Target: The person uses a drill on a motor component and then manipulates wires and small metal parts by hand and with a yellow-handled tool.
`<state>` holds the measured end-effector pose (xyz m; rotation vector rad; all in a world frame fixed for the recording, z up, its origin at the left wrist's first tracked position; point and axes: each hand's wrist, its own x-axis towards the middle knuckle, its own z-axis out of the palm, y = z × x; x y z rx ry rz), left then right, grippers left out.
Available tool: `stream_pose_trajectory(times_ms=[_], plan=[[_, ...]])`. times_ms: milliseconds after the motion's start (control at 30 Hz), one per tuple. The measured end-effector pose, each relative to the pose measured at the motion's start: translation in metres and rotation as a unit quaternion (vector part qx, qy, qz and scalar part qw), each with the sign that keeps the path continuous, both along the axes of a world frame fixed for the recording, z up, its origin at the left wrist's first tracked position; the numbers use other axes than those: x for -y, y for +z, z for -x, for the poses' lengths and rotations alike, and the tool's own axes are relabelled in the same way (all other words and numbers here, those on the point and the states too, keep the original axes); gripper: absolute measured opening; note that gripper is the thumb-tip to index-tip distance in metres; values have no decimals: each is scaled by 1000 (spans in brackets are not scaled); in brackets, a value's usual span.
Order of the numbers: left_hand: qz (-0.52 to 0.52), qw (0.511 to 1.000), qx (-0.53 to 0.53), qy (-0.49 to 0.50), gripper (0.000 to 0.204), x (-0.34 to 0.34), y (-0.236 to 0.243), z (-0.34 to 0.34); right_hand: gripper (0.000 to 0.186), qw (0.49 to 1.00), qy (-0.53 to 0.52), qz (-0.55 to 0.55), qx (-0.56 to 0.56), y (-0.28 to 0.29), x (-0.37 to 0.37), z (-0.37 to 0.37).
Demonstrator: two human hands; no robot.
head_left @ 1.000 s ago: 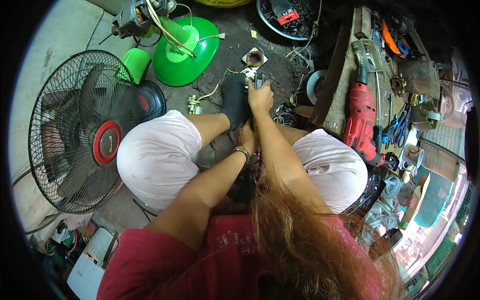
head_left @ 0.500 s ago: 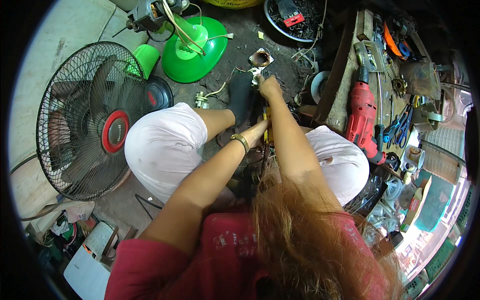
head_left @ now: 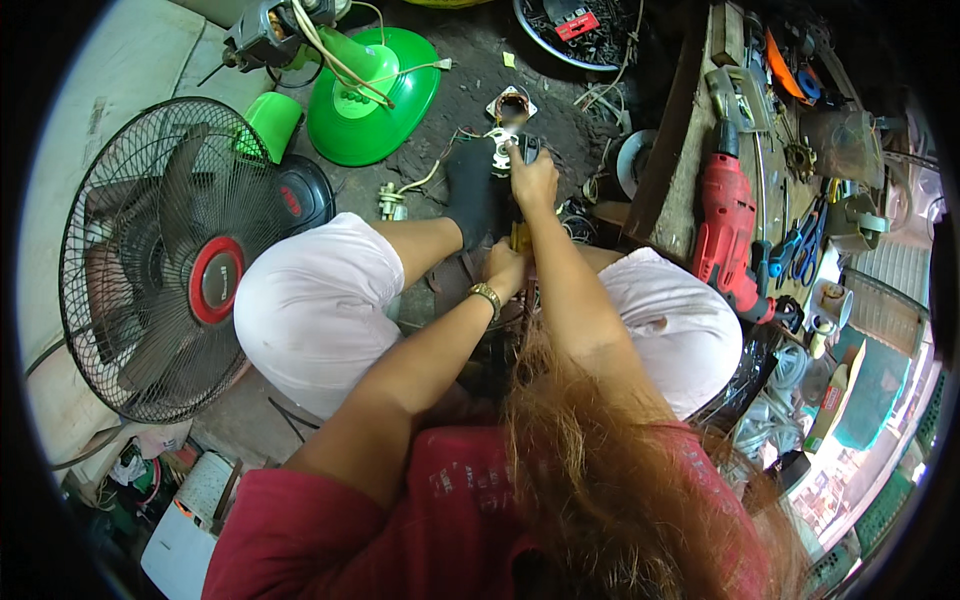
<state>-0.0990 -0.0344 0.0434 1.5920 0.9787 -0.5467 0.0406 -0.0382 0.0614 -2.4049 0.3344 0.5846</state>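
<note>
My left hand point(head_left: 504, 270) is closed around a yellow-handled tool point(head_left: 520, 237), mostly hidden, between my knees. Farther forward, my right hand point(head_left: 535, 182) grips a small dark part point(head_left: 530, 148), its kind hidden by the fingers. The thumb lies close to a white round part with a central hole point(head_left: 503, 148), with thin wires running to its left. Just beyond sits a squarish metal motor frame with copper windings point(head_left: 511, 104). My dark-covered foot point(head_left: 474, 190) is beside the right hand.
A fan head with a black cage point(head_left: 150, 260) stands at left, near a green fan base point(head_left: 372, 105) with a cord. On the right bench lie a red power tool point(head_left: 725, 215) and blue-handled scissors point(head_left: 803, 258). A basin of small dark pieces point(head_left: 570, 62) sits at the back.
The right hand has shifted its grip, its fingers now bent over the dark part. The left hand has drawn slightly back and left. The whole view has shifted a little.
</note>
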Motion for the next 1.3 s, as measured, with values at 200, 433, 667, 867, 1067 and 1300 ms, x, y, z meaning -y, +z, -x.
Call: stream_pose_trajectory(times_ms=[200,433,667,867,1067,1300], plan=[[-22,1000,-6,-3,52,-4,-19,9,73,999,-12,1,48,-1,-5,7],[224,970,68,68,85,1,10,3,70,995,63,36,-72,-6,-1,-10],[317,947,-28,54,65,-12,-9,0,75,993,76,39,-79,3,-14,-9],[304,951,-3,48,80,-11,-30,13,74,996,77,31,-31,4,-14,2],[72,996,-11,42,72,-2,-12,9,79,999,39,25,17,-2,-7,6],[-53,998,-18,-23,52,-3,1,5,70,999,4,22,47,3,-7,7]])
